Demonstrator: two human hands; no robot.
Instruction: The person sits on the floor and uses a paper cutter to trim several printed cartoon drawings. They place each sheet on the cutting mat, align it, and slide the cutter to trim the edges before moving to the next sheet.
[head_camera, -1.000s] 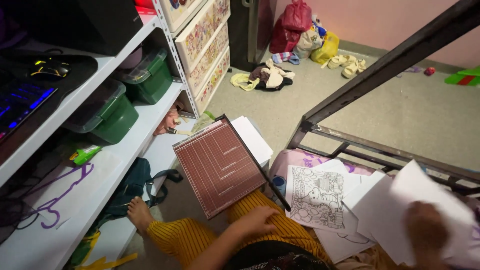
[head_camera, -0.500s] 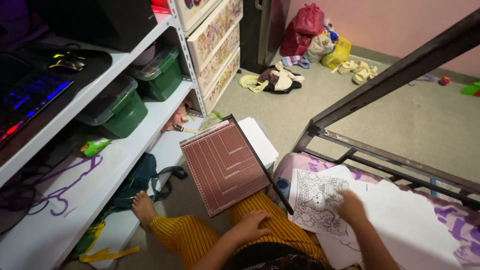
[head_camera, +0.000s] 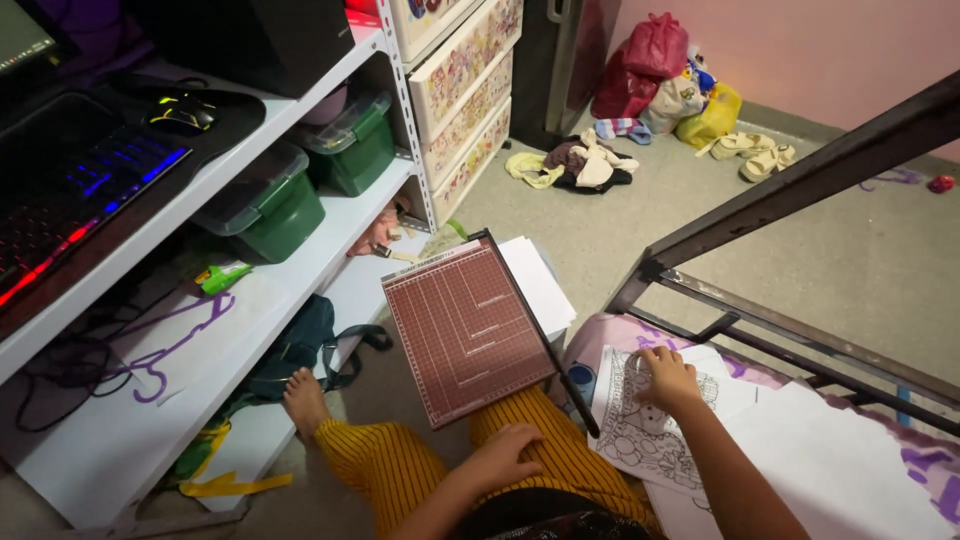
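Right hand (head_camera: 668, 380): fingertips pressed on the upper part of the patterned sheet (head_camera: 640, 430), not pinching, beside the paper cutter (head_camera: 468, 330).
Left hand (head_camera: 505, 455): spread flat on the thigh, just below the cutter, holding nothing.
Sheet: lying on the white paper stack (head_camera: 830, 470).
Technique: best lifted singly, kept flat, squared against the cutter's grid.

Dim indoor light, soft shadows, sharp mid-frame, slight wide-angle bend at edges
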